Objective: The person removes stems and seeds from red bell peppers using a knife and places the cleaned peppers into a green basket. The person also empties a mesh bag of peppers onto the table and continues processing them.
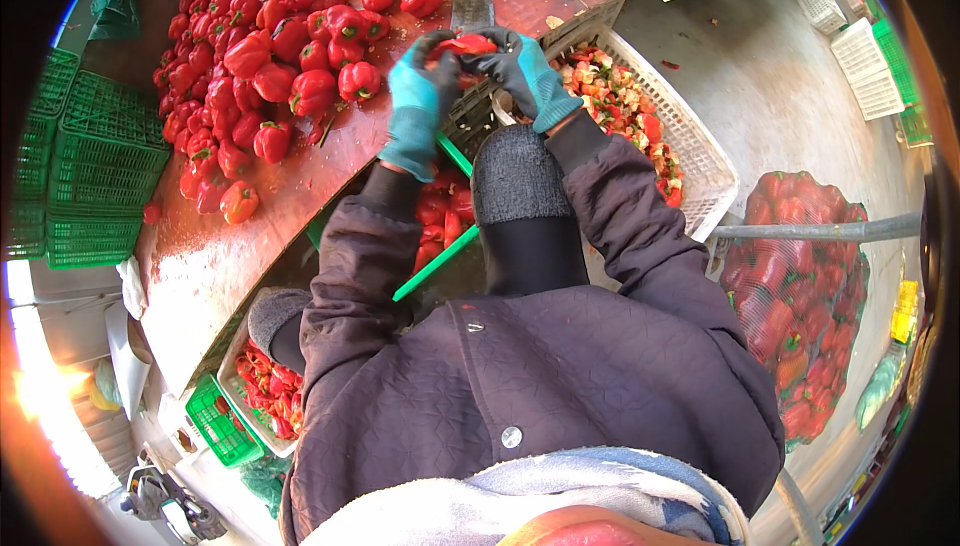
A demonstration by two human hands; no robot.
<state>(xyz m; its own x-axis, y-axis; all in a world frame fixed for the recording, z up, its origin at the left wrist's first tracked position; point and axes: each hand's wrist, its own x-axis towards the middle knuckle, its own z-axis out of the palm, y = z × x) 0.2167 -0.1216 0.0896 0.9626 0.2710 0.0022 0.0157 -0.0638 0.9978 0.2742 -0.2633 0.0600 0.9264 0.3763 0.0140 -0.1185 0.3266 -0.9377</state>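
Both my hands wear teal gloves with dark palms and meet near the table's edge. My left hand [424, 88] and my right hand [517, 70] grip a piece of red bell pepper [466, 44] between them. Just beyond the fingers, a flat metal piece [472, 9] lies at the edge of the reddish table [360, 133]. A large heap of whole red bell peppers [255, 58] covers the table to the left of my hands. Beneath my hands, partly hidden, is a crate; red pepper pieces [433, 223] lie below, beside a green crate rim [435, 264].
A white plastic crate [697, 148] of pepper cores and scraps stands at right. Beyond it are a full mesh sack of red peppers [802, 306] and a metal bar [817, 231]. Green crates [105, 163] are stacked at far left; another crate of red pieces [270, 388] sits lower left.
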